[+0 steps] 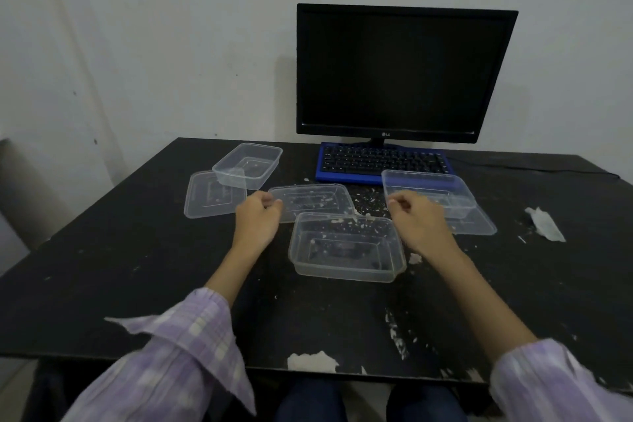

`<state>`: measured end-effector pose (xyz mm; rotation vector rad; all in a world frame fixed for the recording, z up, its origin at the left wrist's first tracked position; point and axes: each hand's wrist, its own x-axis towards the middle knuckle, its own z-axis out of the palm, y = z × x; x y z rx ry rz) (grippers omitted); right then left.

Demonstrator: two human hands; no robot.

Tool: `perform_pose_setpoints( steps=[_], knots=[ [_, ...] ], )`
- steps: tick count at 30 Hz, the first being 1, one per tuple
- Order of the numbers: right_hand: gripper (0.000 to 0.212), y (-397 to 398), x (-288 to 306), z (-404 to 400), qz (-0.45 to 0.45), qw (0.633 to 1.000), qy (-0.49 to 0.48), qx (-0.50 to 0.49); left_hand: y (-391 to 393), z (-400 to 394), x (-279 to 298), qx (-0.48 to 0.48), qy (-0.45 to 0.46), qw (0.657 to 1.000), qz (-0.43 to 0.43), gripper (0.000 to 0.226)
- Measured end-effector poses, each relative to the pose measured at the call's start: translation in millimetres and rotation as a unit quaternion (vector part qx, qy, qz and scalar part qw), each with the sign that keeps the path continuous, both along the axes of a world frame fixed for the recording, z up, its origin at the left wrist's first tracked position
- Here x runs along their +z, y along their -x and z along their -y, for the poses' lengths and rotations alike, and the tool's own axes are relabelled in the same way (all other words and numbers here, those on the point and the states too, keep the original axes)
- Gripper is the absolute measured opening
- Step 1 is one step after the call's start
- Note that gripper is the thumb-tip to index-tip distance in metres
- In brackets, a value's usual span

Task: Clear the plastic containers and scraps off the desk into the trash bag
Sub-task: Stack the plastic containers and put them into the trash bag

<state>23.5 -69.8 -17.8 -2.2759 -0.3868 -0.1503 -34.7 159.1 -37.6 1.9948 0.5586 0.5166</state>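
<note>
Lilac plaid sleeves (pixel 178 349) nearest, left hand (pixel 257 220) and right hand (pixel 418 220) loosely curled, grasping nothing, flanking clear rectangular plastic container (pixel 346 247) on scuffed black desk (pixel 102 267), crumpled white scrap (pixel 544 224) far right.

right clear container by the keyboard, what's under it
The right container sits on a clear flat lid, overlapping the blue keyboard's near corner. The right hand covers their near-left part.

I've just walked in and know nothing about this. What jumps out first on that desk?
Clear plastic containers and lids lie scattered mid-desk, the nearest clear rectangular tub sitting between the person's left hand and right hand. Behind them a dark black monitor stands over a blue-framed keyboard, and white scraps fleck the black desk.
</note>
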Motion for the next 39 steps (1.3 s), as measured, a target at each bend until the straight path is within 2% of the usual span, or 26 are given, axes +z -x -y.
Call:
perform_pose_setpoints(
  steps=[4, 6, 8, 10, 13, 16, 21, 24, 27, 33, 39],
  knots=[
    [0.027, -32.5, 13.1, -23.0, -0.046, 0.997, 0.057, 0.034, -20.8, -10.1, 5.0, -0.003, -0.008, 0.999, -0.044, 0.031],
    [0.032, -49.0, 12.9, -34.7, -0.080, 0.993, 0.079, 0.042, -30.0, -14.6, 3.1, 0.000, -0.004, 0.998, -0.066, 0.012],
    [0.032, -62.9, 10.5, -45.6, -0.120, 0.987, 0.099, 0.046, -36.5, -17.5, 1.8, 0.002, -0.013, 0.996, -0.086, 0.019],
    [0.025, -70.1, 8.7, -53.9, -0.145, 0.980, 0.125, 0.051, -39.4, -18.8, 2.7, -0.013, -0.019, 0.994, -0.110, 0.016],
    [0.027, -78.7, 1.7, -61.7, -0.163, 0.974, 0.146, 0.064, -43.3, -19.7, 4.5, -0.025, -0.006, 0.991, -0.129, 0.030],
    [0.015, -82.4, -4.3, -63.4, -0.177, 0.970, 0.147, 0.083, -44.8, -19.1, 6.9, -0.027, 0.014, 0.991, -0.127, 0.039],
    [0.011, -82.5, -6.6, -56.3, -0.182, 0.978, 0.080, 0.058, -40.3, -14.1, 14.9, -0.071, 0.091, 0.990, -0.085, 0.046],
    [0.038, -78.2, -4.9, -44.9, -0.173, 0.984, 0.005, 0.034, -36.5, -9.6, 20.4, -0.076, 0.113, 0.990, -0.025, 0.050],
    [0.046, -69.1, -3.8, -33.1, -0.138, 0.988, -0.056, 0.031, -30.0, -1.8, 29.3, -0.077, 0.149, 0.985, 0.046, 0.032],
    [0.039, -39.9, -1.4, -6.3, -0.106, 0.967, -0.230, -0.010, -12.4, 5.7, 29.8, -0.061, 0.259, 0.953, 0.146, 0.033],
    [0.032, -4.5, -11.5, 9.1, -0.049, 0.970, -0.236, -0.038, 9.3, 15.2, 18.7, -0.036, 0.331, 0.927, 0.170, 0.028]
  ],
)
